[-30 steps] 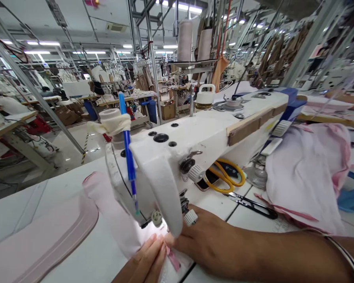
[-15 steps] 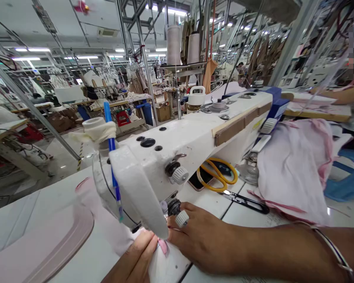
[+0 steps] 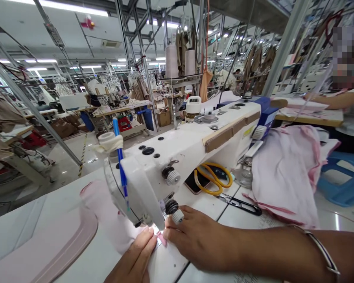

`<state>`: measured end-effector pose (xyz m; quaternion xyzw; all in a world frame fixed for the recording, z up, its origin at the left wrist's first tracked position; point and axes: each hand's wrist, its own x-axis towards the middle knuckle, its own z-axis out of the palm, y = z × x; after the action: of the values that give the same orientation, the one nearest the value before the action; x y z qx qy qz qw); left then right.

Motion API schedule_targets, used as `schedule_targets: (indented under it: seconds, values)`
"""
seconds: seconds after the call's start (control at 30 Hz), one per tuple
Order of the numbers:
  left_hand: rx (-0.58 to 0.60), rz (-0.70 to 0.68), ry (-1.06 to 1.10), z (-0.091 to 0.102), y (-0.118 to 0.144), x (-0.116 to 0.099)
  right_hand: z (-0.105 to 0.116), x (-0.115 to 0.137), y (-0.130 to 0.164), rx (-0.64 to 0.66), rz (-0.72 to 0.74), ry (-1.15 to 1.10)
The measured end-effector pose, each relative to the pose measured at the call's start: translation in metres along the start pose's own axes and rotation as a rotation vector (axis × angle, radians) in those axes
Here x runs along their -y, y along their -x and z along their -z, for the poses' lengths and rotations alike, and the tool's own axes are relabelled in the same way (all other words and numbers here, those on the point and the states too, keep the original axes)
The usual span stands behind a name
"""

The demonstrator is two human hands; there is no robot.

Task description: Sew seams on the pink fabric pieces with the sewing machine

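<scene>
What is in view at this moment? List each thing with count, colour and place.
sewing machine: one, white, centre of the table, head toward the camera
pink fabric: one piece, pale pink, under the machine head, trailing left
blue pen: one, blue, strapped upright to the machine's left end
scissors: one pair, yellow handles, on the table behind the machine arm
thread snips: one, black, on the table right of the scissors
garment pile: one, pale pink, right side of the table
thread cones: two, off-white, on the stand behind the machine
blue stool: one, blue, far right
left hand: one, flat on the pink fabric by the needle
right hand: one, fingers pressing the fabric at the presser foot; metal bangle on the wrist
</scene>
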<state>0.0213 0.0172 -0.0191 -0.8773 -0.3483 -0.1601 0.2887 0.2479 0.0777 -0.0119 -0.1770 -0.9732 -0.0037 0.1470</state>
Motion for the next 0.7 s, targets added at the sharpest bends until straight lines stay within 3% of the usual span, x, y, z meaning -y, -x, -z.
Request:
schedule_targets:
  seconds: [0.1,0.27,0.37,0.53,0.7]
  values:
    - [0.005,0.099,0.091,0.000,0.008,-0.003,0.000,0.000,-0.001,-0.035,-0.009,-0.020]
    - [0.026,0.463,0.420,-0.007,0.020,-0.003,0.002,0.002,-0.003,-0.052,-0.011,-0.122]
    - [0.069,0.573,0.543,-0.002,0.023,0.002,0.005,0.003,-0.004,-0.081,-0.004,-0.150]
    - [0.160,0.808,0.742,0.033,0.036,-0.007,0.006,0.009,0.002,-0.140,0.020,-0.245]
    - [0.253,1.064,1.047,0.077,0.038,-0.034,0.019,0.041,0.014,-0.170,0.020,-0.506]
